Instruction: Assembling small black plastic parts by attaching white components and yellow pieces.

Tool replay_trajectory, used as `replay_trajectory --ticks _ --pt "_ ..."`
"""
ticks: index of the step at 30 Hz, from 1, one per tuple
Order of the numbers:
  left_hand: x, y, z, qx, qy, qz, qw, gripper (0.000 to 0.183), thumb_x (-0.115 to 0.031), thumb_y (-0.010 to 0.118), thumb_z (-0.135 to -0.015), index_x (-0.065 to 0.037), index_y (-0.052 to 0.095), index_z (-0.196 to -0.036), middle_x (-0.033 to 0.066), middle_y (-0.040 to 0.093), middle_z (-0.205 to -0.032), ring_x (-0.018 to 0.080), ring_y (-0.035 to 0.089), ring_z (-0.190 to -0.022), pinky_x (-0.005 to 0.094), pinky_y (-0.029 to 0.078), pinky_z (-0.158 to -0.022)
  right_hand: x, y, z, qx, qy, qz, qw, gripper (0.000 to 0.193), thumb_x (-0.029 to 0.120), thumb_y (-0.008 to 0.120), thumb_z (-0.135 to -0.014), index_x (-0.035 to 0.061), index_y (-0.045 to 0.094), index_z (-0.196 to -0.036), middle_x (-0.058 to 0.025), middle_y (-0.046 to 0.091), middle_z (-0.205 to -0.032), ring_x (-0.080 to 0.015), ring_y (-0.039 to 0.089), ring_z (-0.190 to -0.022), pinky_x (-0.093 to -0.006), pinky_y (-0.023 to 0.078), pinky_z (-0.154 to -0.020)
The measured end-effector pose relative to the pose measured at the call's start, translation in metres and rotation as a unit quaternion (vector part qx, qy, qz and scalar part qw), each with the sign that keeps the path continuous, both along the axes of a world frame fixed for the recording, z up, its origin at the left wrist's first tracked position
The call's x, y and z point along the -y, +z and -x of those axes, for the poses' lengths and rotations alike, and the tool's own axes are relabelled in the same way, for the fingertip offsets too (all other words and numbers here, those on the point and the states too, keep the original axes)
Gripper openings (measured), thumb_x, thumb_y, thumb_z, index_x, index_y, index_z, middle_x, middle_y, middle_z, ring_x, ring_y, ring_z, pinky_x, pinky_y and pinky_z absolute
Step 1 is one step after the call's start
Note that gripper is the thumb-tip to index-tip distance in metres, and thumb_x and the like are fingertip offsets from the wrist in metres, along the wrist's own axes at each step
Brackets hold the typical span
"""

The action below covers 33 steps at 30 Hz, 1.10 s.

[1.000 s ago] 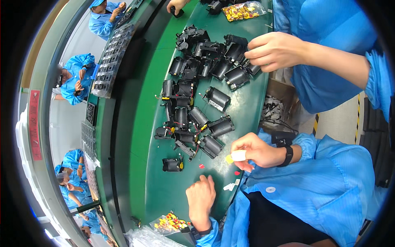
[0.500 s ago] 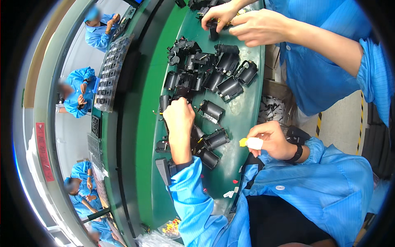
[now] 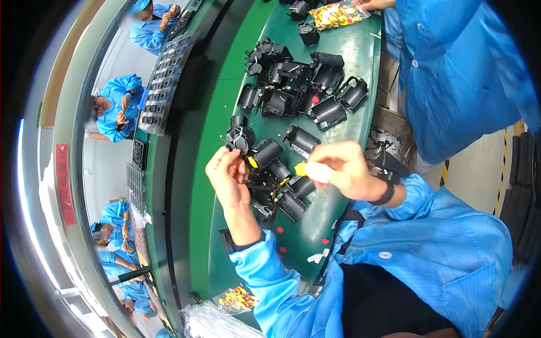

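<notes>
My left hand [image 3: 228, 177] has its fingertips closed at the edge of a black plastic housing [image 3: 242, 137] with a round end, tilted at the left of the pile. Just beside those fingers a small yellow piece [image 3: 252, 162] shows against another black cylinder [image 3: 266, 152]. My right hand [image 3: 349, 172] pinches a small yellow piece [image 3: 300, 169] between thumb and fingers, with something white [image 3: 319, 172] at the thumb tip. It hovers over the near right side of the black cylinders, partly covering one [image 3: 303, 186].
More black housings [image 3: 279, 101] crowd the green table [image 3: 352, 50]. A co-worker's hand [image 3: 369, 4] touches a bag of yellow and red pieces [image 3: 338, 16]. Another such bag [image 3: 238, 298] lies at the near left. Small red bits [image 3: 283, 249] and white labels [image 3: 315, 258] lie near me.
My left hand has drawn back from the pile and turned, with a black housing now at its fingertips. My right hand has moved left with the yellow piece. The co-worker's hands have moved away.
</notes>
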<state>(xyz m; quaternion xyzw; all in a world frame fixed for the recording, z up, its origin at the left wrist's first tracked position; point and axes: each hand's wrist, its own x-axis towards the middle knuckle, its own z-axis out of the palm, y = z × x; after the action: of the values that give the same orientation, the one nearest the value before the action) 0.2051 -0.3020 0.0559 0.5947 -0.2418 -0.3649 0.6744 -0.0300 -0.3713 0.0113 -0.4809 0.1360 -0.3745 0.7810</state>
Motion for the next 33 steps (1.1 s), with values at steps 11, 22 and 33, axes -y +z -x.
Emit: replay_trajectory --ticks 11,22,33 --pt "-0.027 0.000 0.022 0.121 0.019 -0.020 0.992 0.010 0.003 0.066 -0.080 0.004 0.068 -0.090 0.0010 0.059 -0.064 0.0087 0.056 -0.052 0.0205 0.037 -0.046 0.060 0.025 -0.152 -0.015 0.052 0.360 0.931 0.021 0.017 0.062 -0.094 -0.0036 0.065 -0.091 -0.0101 0.067 -0.077 -0.0147 0.067 -0.078 -0.0307 0.053 -0.070" --pt "-0.035 0.022 0.026 0.232 -0.009 -0.050 0.972 0.021 -0.004 0.067 -0.086 0.003 0.062 -0.105 0.0037 0.061 -0.068 0.0054 0.048 -0.051 0.0209 0.035 -0.049 0.067 0.044 -0.158 0.054 0.100 0.222 0.968 0.018 0.014 0.063 -0.093 -0.0014 0.065 -0.086 0.0035 0.057 -0.067 -0.0020 0.049 -0.059 -0.0223 0.038 -0.051" --pt "-0.108 0.020 0.073 -0.027 -0.040 0.000 0.999 0.022 0.001 0.072 -0.085 0.003 0.061 -0.104 -0.0001 0.060 -0.071 0.0053 0.050 -0.049 0.0188 0.038 -0.045 0.018 0.068 -0.058 0.013 -0.012 0.259 0.966 0.018 0.012 0.069 -0.092 -0.0050 0.071 -0.098 -0.0089 0.070 -0.081 -0.0123 0.067 -0.073 -0.0259 0.055 -0.067"
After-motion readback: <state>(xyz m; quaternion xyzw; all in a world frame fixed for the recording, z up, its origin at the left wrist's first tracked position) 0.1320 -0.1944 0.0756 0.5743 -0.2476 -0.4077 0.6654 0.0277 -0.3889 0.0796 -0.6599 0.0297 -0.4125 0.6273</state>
